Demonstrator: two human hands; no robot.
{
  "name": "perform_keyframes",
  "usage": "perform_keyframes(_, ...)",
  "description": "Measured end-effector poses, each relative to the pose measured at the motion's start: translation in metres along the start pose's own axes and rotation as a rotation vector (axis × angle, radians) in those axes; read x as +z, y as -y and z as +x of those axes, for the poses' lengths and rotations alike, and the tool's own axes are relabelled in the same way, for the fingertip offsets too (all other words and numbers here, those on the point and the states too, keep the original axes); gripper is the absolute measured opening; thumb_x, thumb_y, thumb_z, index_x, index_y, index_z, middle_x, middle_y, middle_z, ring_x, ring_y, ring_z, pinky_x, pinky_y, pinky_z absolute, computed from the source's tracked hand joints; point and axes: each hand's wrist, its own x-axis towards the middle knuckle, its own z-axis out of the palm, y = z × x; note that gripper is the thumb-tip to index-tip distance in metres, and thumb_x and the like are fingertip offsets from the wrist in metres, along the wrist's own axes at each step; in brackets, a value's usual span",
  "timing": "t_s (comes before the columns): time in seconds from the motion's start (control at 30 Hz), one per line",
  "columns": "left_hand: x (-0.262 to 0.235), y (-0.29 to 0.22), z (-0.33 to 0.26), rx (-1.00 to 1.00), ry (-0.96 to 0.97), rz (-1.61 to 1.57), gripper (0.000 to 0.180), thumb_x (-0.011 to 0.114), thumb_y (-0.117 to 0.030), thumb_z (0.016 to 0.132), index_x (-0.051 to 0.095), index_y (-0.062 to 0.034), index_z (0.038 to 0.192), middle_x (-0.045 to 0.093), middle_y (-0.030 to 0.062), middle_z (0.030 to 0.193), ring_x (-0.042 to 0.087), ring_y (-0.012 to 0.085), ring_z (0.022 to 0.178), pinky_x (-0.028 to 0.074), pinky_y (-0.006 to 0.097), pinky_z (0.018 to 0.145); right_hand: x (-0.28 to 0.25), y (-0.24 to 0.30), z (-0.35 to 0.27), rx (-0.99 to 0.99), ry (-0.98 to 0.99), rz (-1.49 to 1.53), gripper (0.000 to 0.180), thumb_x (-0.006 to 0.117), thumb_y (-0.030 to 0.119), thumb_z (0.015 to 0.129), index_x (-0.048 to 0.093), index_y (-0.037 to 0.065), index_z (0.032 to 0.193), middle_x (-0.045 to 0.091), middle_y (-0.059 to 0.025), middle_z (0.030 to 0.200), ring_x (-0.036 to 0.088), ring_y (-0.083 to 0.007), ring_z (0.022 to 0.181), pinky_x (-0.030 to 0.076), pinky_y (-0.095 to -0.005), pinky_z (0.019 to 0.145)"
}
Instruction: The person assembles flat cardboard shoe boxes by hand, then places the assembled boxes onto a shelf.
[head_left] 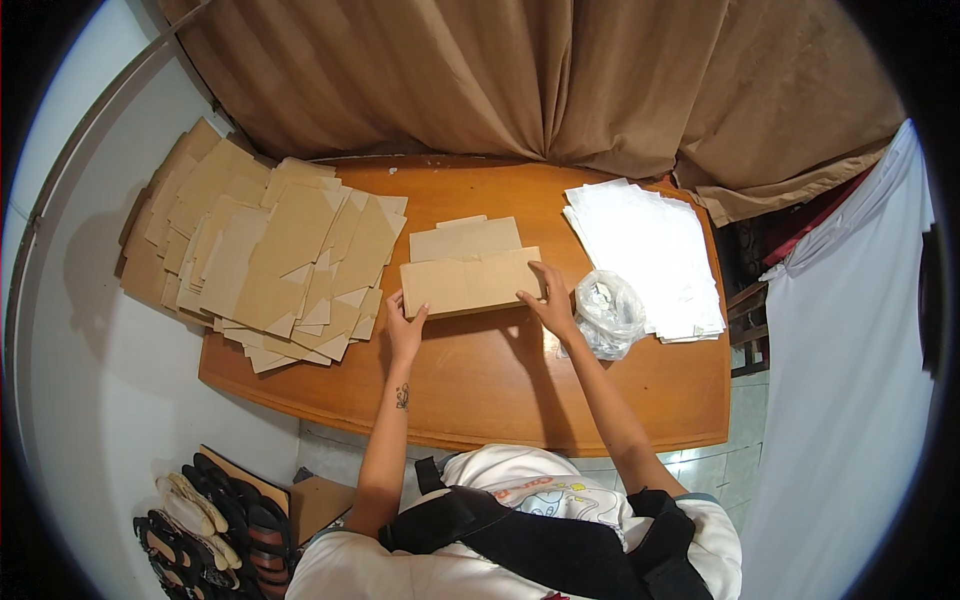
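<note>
While I lean over the wooden table (470,380), both of my hands rest on a flat brown paper bag (470,283) in the middle of it. My left hand (404,325) is at the bag's left end, with the fingers laid flat and close together on its corner. I cannot tell if the thumb is tucked under the edge. My right hand (552,300) is at the bag's right end — the fingers are spread a little and press down on the paper. It is not pinching anything that I can see.

Just behind this bag lies another brown bag (462,238), partly under it and peeking out on the far side.

To my left sits a big messy pile of brown paper bags (270,260), fanned out and hanging over the table's left edge. To my right there is a neat stack of white paper sheets (650,255). A small clear plastic bag (608,312) sits just beside my right hand, touching the white stack.

Behind the table hangs a brown curtain (480,70). Down on the floor, near my left side, some sandals (210,520) lie in a bunch.
</note>
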Motion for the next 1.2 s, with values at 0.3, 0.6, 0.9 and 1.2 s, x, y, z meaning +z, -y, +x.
perform_keyframes(0.3, 0.008, 0.013, 0.038, 0.056, -0.108, 0.224, 0.051, 0.068, -0.016, 0.084, 0.042, 0.0015, 0.124, 0.054, 0.0183, 0.12, 0.052, 0.0256, 0.113, 0.042, 0.035, 0.094, 0.014, -0.016, 0.033, 0.082, 0.066, -0.041, 0.068, 0.075, 0.033, 0.075, 0.046, 0.011, 0.133, 0.044, -0.0212, 0.13, 0.045, -0.0356, 0.12, 0.038, -0.0408, 0.101)
perform_keyframes(0.6, 0.007, 0.008, 0.019, 0.057, -0.081, 0.157, 0.055, 0.073, -0.015, 0.077, 0.044, -0.0021, 0.122, 0.055, 0.0174, 0.119, 0.055, 0.0276, 0.109, 0.043, 0.037, 0.093, 0.016, -0.033, 0.023, -0.073, -0.041, 0.151, 0.101, 0.082, 0.016, 0.064, 0.021, 0.006, 0.144, 0.038, -0.0212, 0.135, 0.04, -0.036, 0.124, 0.035, -0.0418, 0.104)
perform_keyframes(0.9, -0.031, 0.064, -0.1, 0.007, -0.032, 0.305, 0.069, 0.078, -0.017, 0.071, 0.041, -0.0045, 0.128, 0.054, 0.0187, 0.12, 0.053, 0.031, 0.111, 0.043, 0.039, 0.093, -0.008, -0.009, -0.09, 0.123, 0.14, -0.005, 0.106, 0.078, 0.003, 0.062, 0.014, 0.01, 0.146, 0.04, -0.0197, 0.12, 0.046, -0.035, 0.111, 0.041, -0.0411, 0.097)
perform_keyframes(1.2, -0.022, 0.049, -0.085, -0.005, -0.055, 0.221, 0.043, 0.055, -0.015, 0.09, 0.041, -0.0041, 0.129, 0.053, 0.0181, 0.121, 0.051, 0.0311, 0.113, 0.04, 0.039, 0.096, -0.009, 0.001, -0.087, 0.074, 0.133, -0.144, 0.079, 0.069, 0.01, 0.069, 0.032, 0.01, 0.138, 0.04, -0.0208, 0.119, 0.043, -0.0399, 0.11, 0.037, -0.0422, 0.096)
